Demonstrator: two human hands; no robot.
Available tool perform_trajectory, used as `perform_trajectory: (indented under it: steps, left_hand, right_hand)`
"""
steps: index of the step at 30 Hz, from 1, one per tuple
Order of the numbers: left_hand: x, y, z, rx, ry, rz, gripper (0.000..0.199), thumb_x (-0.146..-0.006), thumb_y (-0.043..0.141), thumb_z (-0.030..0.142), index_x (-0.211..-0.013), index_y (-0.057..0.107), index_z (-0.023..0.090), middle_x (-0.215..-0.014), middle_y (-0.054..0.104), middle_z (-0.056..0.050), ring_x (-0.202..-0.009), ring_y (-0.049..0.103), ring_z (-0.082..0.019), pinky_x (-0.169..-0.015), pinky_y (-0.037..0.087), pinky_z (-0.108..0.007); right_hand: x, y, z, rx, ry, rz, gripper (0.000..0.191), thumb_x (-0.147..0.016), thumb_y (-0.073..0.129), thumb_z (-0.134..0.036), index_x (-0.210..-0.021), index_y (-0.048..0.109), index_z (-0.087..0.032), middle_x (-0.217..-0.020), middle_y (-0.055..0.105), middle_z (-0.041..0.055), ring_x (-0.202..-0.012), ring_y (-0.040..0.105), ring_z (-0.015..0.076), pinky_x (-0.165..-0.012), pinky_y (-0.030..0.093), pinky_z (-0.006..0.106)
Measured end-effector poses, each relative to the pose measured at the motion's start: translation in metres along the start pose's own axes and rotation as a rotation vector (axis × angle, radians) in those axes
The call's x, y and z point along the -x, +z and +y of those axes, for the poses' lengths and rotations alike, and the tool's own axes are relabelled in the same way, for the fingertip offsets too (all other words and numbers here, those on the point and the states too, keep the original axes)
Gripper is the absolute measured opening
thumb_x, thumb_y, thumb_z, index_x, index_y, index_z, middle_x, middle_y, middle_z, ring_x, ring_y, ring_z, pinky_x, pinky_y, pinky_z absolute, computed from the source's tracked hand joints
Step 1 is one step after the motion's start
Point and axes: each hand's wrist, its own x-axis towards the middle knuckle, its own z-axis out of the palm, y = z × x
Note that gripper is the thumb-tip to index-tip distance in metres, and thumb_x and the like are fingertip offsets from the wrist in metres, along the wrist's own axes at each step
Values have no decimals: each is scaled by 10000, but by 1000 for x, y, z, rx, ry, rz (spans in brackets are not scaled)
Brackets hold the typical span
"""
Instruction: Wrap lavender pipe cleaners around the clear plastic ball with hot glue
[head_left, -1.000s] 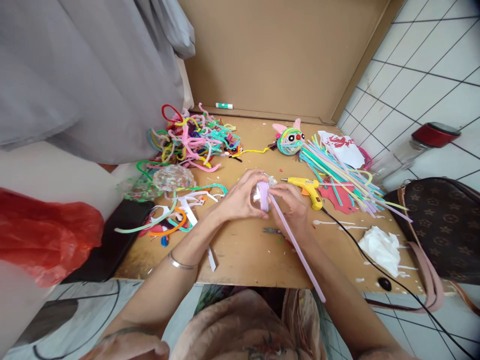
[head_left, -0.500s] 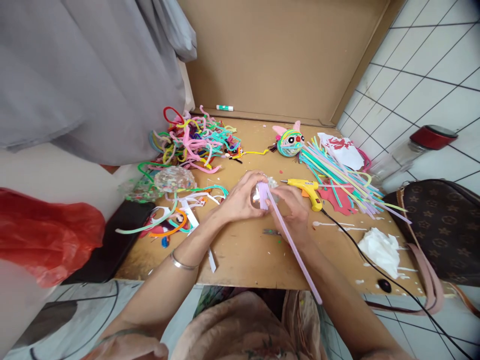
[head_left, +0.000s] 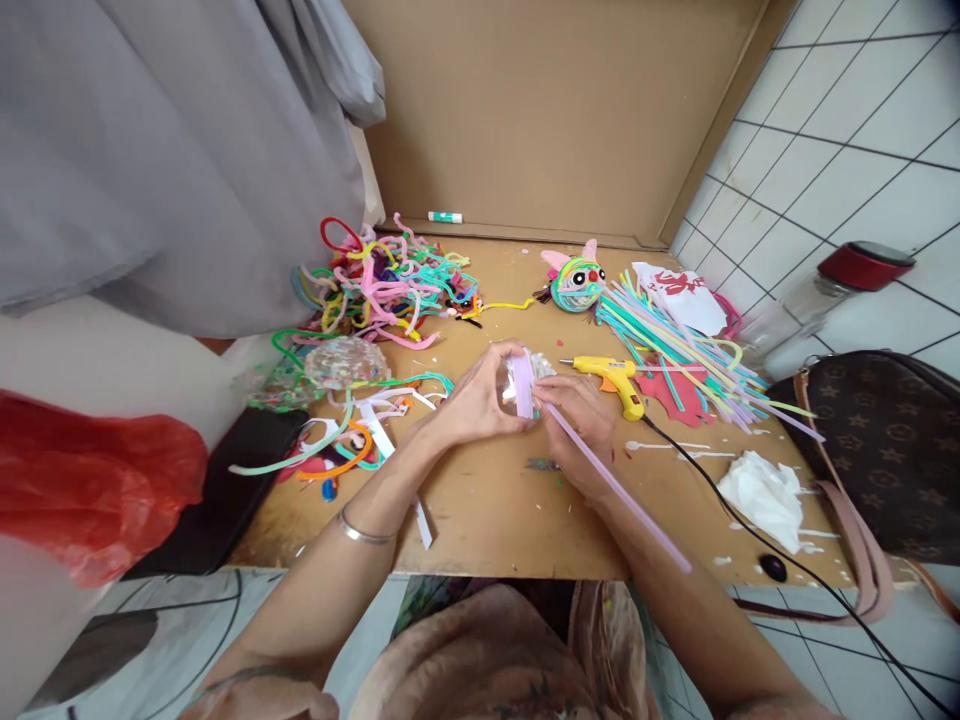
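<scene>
head view, and from my far-off seat i see the left hand with its fingers curved around a shiny, clear round thing above the middle of the worktop. a soft, fuzzy lilac band runs over its side. the fingers of the right hand are pinched narrow on a long, straight lilac strand just beside that band, its loose end slanting down by the forearm. further right i make out a smooth yellow glue gun, a fan of slim fuzzy sticks and a crumpled white tissue; leftward, a tangled heap of curly strands.
</scene>
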Motion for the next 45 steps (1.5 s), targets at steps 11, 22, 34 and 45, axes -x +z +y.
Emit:
perform_trajectory:
  steps: [11, 22, 34, 45]
  left_hand:
    - [-1, -1, 3, 13, -33, -18, 763, -560, 801, 298, -1195, 387, 207, -1397, 480, -154, -1267, 524, -293, -1092, 418, -443]
    - [0, 0, -5, 0, 30, -14, 761, -587, 795, 301, -1230, 397, 211, -1378, 483, -147, -1287, 502, -287, -1088, 413, -427]
    - [-2, 0, -7, -12, 147, -14, 687, -614, 796, 292, -1202, 445, 232, -1325, 501, -130, -1338, 456, -296, -1124, 386, -461]
    - [-3, -2, -5, -34, 177, 4, 611, -618, 770, 280, -1153, 485, 201, -1260, 539, -120, -1297, 481, -298, -1103, 397, -449]
  right_hand:
    - [0, 1, 1, -21, 7, -5, 188, -877, 540, -135, -878, 707, -221, -919, 753, 66, -869, 701, 195, -787, 565, 376]
    - [-1, 0, -3, -29, 45, -11, 156, -879, 550, -145, -847, 687, -212, -909, 748, 71, -849, 694, 184, -781, 558, 369]
    - [-1, -1, -3, -21, 65, -39, 171, -887, 536, -164, -847, 691, -225, -909, 751, 59, -860, 697, 183, -790, 551, 367]
    - [-3, 0, -5, -26, 18, -38, 171, -883, 545, -137, -939, 678, -228, -911, 746, 52, -892, 696, 195, -804, 553, 369]
